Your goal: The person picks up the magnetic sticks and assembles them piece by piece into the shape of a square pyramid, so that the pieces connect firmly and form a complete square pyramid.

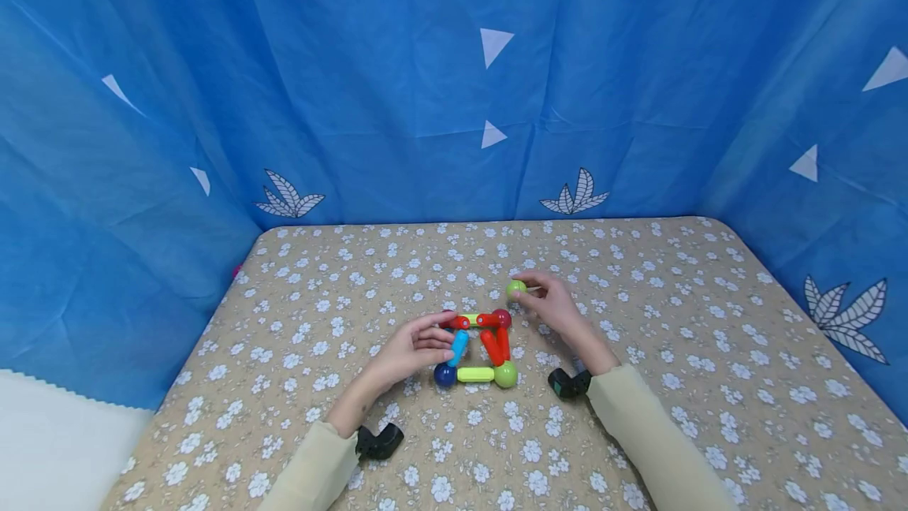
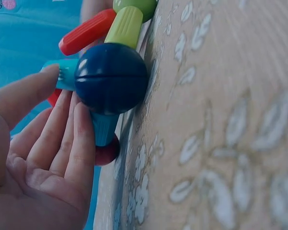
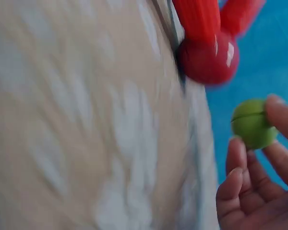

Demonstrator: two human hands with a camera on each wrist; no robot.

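A frame of magnetic rods and balls lies on the cloth: a dark blue ball (image 1: 445,374), a yellow-green rod (image 1: 475,374), a green ball (image 1: 505,374), a dark red ball (image 1: 501,318) and several red rods (image 1: 491,346). At its left side, my left hand (image 1: 411,349) holds a light blue rod (image 1: 459,345) that stands up from the dark blue ball, thumb on one side. Beyond the far right corner, my right hand (image 1: 552,306) pinches a loose green ball (image 3: 253,123) in thumb and fingers, apart from the frame and raised off the cloth.
A flower-patterned cloth (image 1: 340,274) covers the table. Blue curtains (image 1: 397,85) hang along the back and both sides. Black wrist devices (image 1: 379,441) sit on both forearms. A small pink thing (image 1: 237,270) shows at the table's left edge.
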